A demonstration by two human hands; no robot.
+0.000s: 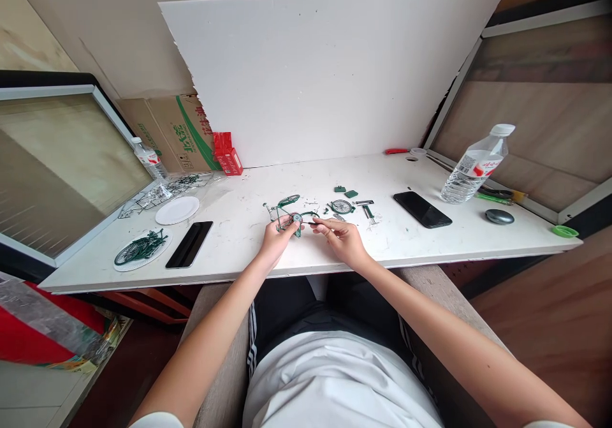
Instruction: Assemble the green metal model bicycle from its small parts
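Note:
My left hand (276, 242) is closed on a small green model bicycle (285, 208), held over the front part of the white table. One of its wheels and a round chainring-like part by my thumb show; my fingers cover some of the frame. My right hand (346, 242) pinches a thin dark piece (312, 224) that points left at the bicycle. Whether its tip touches the bicycle I cannot tell. Just beyond my right hand lie a loose model wheel (341, 206), two green blocks (350, 194) and several small green parts (368, 211).
A black phone (422, 209) and a water bottle (475, 166) stand to the right, by a dark oval object (500, 216). On the left are another phone (190, 245), a plate with green model parts (143, 248), a white plate (177, 210) and a red box (227, 154).

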